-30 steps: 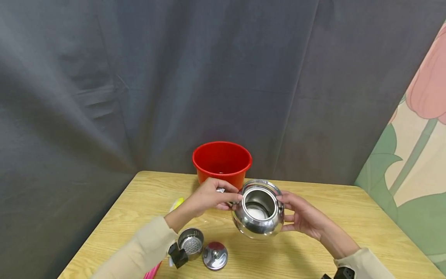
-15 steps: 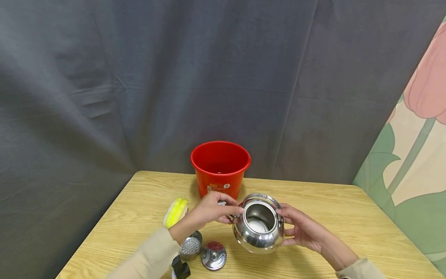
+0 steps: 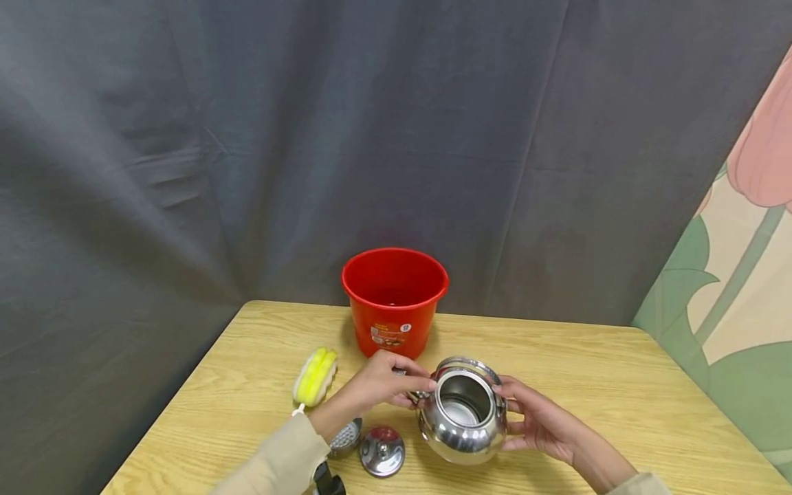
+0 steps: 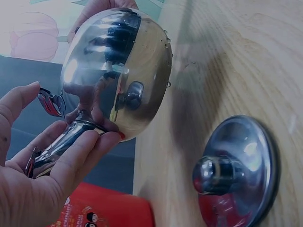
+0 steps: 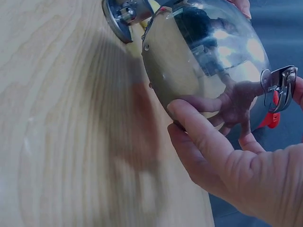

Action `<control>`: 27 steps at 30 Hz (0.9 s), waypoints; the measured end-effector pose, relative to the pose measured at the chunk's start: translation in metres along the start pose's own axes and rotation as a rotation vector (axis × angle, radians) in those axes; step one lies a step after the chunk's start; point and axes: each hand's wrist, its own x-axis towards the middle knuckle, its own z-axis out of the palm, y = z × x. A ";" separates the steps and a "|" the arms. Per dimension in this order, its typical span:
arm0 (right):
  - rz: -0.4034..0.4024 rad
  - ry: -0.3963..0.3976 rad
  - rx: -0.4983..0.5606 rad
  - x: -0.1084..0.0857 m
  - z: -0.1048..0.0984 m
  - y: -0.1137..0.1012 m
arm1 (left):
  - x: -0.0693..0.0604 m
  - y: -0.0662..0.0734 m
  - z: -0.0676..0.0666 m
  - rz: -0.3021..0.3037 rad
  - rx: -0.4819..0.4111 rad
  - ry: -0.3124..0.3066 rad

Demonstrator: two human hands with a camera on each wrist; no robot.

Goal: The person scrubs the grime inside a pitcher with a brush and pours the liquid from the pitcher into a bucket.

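Observation:
A shiny steel teapot [image 3: 467, 430] without its lid is held just above the table, its round mouth tilted toward the head camera. My left hand [image 3: 383, 381] grips its spout, seen closely in the left wrist view with fingers wrapped round the spout [image 4: 61, 146]. On the opposite side my right hand [image 3: 538, 419] holds the body, its fingers [image 5: 203, 127] spread along the belly. Water drops cling near the teapot's base [image 4: 166, 61]. A steel lid [image 3: 382, 452] with a round knob lies on the table, beside a perforated strainer [image 3: 346, 436] partly hidden by my left forearm.
Behind the hands stands a red bucket [image 3: 396, 323] near the table's back edge. To the left lies a yellow and white sponge brush [image 3: 315, 377]. A dark grey cloth [image 3: 383, 137] hangs behind the wooden table [image 3: 588, 364].
Both hands have brought the teapot lower, toward the table and away from the bucket. The sponge brush and the bucket's label have come into view. The grip looks the same.

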 end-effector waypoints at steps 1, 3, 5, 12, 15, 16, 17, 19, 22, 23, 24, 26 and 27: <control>0.004 0.000 0.004 0.000 -0.001 0.002 | 0.000 -0.001 0.001 -0.003 0.004 0.000; 0.009 -0.001 0.015 0.000 -0.002 0.004 | 0.001 -0.004 0.001 -0.008 0.009 0.002; 0.014 -0.001 0.031 0.000 -0.002 0.007 | 0.001 -0.007 0.002 -0.010 0.011 0.002; 0.037 0.007 0.009 0.001 -0.005 0.015 | 0.001 -0.015 0.005 -0.023 -0.001 -0.017; 0.038 0.010 -0.001 0.001 -0.006 0.017 | 0.002 -0.017 0.005 -0.037 -0.013 -0.037; 0.038 0.011 -0.001 0.001 -0.006 0.018 | 0.002 -0.018 0.005 -0.042 -0.015 -0.039; 0.038 0.015 -0.003 0.002 -0.006 0.019 | 0.002 -0.018 0.005 -0.047 -0.018 -0.040; 0.038 0.023 -0.004 0.002 -0.006 0.020 | 0.002 -0.019 0.006 -0.053 -0.019 -0.037; 0.041 0.046 0.000 0.003 -0.005 0.022 | 0.002 -0.021 0.007 -0.060 -0.022 -0.033; 0.043 0.056 0.003 0.003 -0.005 0.023 | 0.002 -0.022 0.007 -0.063 -0.022 -0.030; 0.045 0.065 0.006 0.003 -0.004 0.023 | 0.002 -0.022 0.007 -0.063 -0.020 -0.028; 0.049 0.086 0.007 0.004 -0.004 0.024 | 0.002 -0.023 0.008 -0.067 -0.018 -0.024; 0.050 0.094 0.005 0.005 -0.004 0.025 | 0.003 -0.024 0.008 -0.070 -0.017 -0.023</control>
